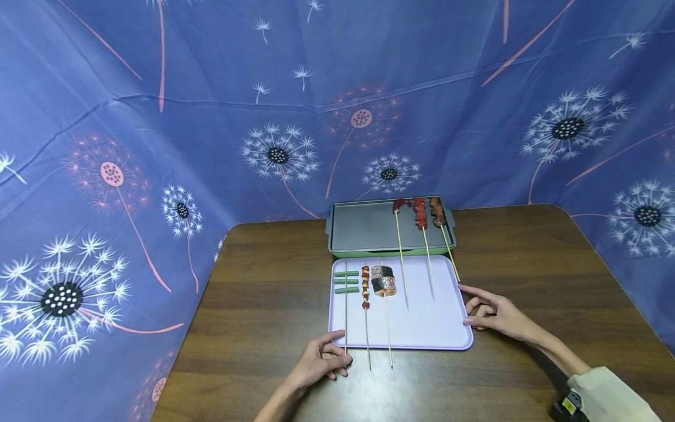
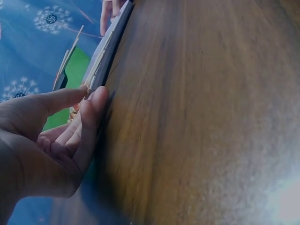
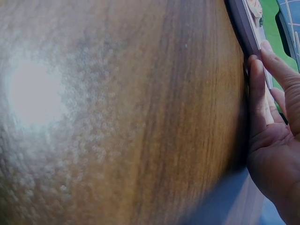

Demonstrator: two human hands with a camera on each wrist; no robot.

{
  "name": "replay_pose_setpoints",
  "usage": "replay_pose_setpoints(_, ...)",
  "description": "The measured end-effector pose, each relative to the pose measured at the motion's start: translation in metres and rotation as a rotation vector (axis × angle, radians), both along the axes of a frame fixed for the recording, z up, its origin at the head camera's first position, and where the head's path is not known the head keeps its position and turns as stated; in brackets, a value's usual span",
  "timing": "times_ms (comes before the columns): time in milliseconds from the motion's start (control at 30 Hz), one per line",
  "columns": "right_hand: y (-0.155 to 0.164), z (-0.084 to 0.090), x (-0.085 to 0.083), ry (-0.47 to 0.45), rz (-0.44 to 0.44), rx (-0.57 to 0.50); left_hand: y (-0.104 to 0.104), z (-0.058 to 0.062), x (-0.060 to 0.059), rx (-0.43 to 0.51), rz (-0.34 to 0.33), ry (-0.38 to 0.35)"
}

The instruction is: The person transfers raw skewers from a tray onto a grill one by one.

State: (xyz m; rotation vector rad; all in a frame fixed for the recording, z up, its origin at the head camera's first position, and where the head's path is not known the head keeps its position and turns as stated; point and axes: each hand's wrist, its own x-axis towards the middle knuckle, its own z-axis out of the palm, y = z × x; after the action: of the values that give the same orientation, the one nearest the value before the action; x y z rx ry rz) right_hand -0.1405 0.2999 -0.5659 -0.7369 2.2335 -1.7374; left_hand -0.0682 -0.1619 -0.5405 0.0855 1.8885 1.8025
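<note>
The left hand [image 1: 316, 360] has its index finger and thumb at the tray's near left corner, beside the stick of the green-piece skewer [image 1: 346, 282]; the thumb hides the stick's end, and whether it pinches stick or tray I cannot tell. The right hand [image 1: 501, 316] touches the tray's right edge with index finger and thumb extended; its other fingers are partly hidden.

Both wrist views show the tray's dark side wall low against the counter [image 1: 253, 299], but cut off most of the food.

The lilac tray [image 1: 432, 328] carries the green-piece skewer, a red-and-white skewer [image 1: 365, 287] and a dark-skinned skewer [image 1: 383, 280]. Behind it, three meat skewers [image 1: 420, 213] lie across the grey pan [image 1: 364, 228], sticks overhanging the tray.
</note>
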Motion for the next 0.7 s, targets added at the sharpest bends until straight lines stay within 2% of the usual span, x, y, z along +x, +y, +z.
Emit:
replay_pose_setpoints(133,-0.001,-0.0002,0.0001,-0.005,-0.004,0.002,0.0005,0.0003,0.0004,0.033,0.017,-0.042)
replay_pose_setpoints(267,-0.0017,0.001,0.0006,0.003,-0.013,0.008,-0.0009,0.0013,-0.0005,0.075,-0.003,-0.07)
replay_pose_setpoints(433,-0.0017,0.0019,0.0007,0.019,-0.023,0.014,-0.003,0.0032,-0.0021,0.102,-0.039,-0.085)
replay_pose_setpoints(700,-0.0019,0.002,0.0005,0.019,-0.027,0.022,-0.0081,0.001,-0.0051,0.114,-0.056,-0.096)
